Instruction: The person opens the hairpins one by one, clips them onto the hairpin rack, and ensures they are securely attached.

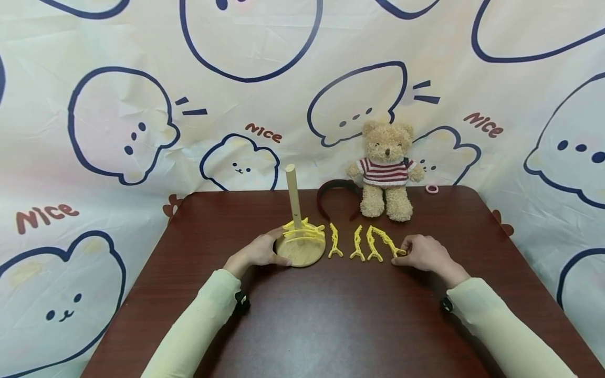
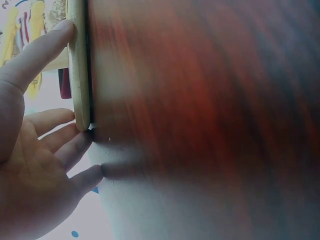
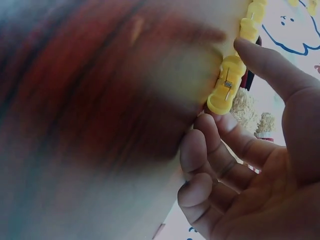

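Left wrist: left hand (image 2: pixel 31 152) grips wooden base (image 2: pixel 78 75), cropped above.

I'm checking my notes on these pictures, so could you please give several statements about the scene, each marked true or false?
The left grip holds the wooden stand by its base. True.
The right grip holds nothing. False: it pinches the rightmost yellow hair clip.
The teddy bear wears a striped sweater. True.
In the head view, the headband is right of the teddy bear. False: it is on the left.
There, a pink ring is right of the teddy bear. True.
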`<state>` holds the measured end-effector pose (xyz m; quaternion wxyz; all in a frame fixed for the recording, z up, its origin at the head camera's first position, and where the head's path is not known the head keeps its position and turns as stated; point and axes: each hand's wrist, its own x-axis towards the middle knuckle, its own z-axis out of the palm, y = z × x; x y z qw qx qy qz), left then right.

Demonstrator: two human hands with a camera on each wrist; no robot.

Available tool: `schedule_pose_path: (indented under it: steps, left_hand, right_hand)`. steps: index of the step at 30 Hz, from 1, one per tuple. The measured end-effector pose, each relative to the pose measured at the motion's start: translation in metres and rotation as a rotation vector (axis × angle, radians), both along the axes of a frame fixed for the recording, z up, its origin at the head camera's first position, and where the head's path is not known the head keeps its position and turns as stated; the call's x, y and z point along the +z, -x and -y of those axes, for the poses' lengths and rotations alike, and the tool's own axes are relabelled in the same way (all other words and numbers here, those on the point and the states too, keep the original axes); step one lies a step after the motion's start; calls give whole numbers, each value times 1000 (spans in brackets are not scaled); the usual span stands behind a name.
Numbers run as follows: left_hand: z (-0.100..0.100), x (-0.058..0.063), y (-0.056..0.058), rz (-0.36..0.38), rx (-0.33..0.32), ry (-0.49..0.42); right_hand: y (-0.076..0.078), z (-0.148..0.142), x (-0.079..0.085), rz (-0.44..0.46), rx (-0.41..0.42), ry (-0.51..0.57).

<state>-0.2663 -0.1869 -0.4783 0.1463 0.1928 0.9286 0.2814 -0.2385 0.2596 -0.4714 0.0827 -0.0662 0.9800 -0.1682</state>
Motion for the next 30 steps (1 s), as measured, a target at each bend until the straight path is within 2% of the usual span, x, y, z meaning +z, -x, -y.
schedule_pose_path:
  steps: [16,30]
  left_hand:
    - [1,1,0,2,-2,24]
    - [0,3,-2,2,1,-1]
  right_hand:
    - [2,-12,-2,-177,40,118]
    - [0,-11,15,-316,36,197]
